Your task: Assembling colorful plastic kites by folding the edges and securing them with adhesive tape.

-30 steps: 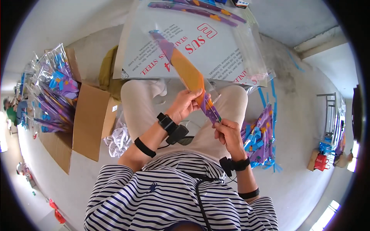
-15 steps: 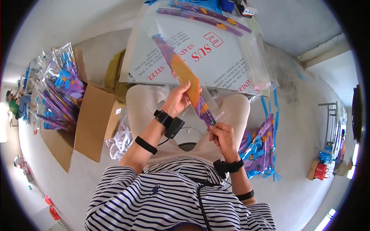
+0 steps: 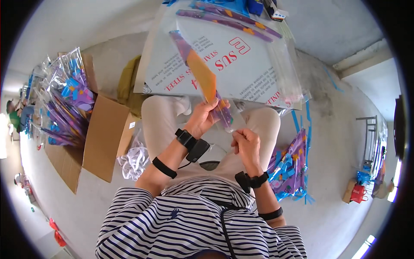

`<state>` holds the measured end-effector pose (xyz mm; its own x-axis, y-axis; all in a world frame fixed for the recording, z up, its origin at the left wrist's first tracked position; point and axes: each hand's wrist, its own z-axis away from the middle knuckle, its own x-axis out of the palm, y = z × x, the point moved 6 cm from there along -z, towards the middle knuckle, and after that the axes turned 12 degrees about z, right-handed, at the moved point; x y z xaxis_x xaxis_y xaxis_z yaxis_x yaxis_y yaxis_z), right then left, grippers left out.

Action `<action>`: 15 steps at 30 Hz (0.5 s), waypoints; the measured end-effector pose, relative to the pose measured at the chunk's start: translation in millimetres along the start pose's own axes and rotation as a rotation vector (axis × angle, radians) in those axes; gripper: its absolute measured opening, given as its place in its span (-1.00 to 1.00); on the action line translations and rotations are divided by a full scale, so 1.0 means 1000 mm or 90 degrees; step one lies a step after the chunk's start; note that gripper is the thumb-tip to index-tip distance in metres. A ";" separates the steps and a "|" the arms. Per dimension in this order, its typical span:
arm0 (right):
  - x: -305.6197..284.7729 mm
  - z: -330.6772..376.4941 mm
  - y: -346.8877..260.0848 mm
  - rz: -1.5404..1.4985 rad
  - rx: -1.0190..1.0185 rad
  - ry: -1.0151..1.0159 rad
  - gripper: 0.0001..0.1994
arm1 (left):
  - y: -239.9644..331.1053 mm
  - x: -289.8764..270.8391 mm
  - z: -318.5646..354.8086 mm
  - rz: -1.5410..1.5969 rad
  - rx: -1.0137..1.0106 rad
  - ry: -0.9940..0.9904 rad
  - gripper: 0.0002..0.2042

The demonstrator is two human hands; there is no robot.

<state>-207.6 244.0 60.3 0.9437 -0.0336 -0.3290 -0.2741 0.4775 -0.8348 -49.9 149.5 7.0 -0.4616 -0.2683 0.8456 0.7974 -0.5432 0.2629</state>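
A long folded purple-and-orange printed sheet (image 3: 202, 73) lies slantwise in a narrow clear plastic sleeve (image 3: 227, 122), its far end over the board. My left hand (image 3: 204, 117) is closed round its near part, thumb on top and fingertips showing at the far side. My right hand (image 3: 247, 146) is closed in a pinch right at the sleeve's near end. What sits between its fingertips is too small to make out. Both hands are above my lap, just short of the board's near edge.
Ahead lies a white printed board (image 3: 172, 64) bearing purple folded strips (image 3: 228, 23) and a stack of clear sleeves (image 3: 284, 73). An open carton (image 3: 105, 138) of wrapped purple pieces stands left, by white ribbon scraps (image 3: 134, 162). Purple pieces with blue strips (image 3: 291, 168) lie on the right.
The sleeved sheet has shifted slightly up and left. My left hand now grips nearer its lower end, and my right hand has moved slightly up, staying pinched by the sleeve's end.
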 end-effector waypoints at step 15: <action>0.032 -0.081 -0.037 0.014 -0.157 0.040 -0.83 | 0.079 -0.034 -0.031 -0.020 0.125 0.034 -0.79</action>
<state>-182.8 154.1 44.9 0.9257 -0.0835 -0.3688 -0.3389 0.2498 -0.9071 16.7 90.9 -15.6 -0.5027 -0.2982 0.8114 0.8406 -0.3875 0.3783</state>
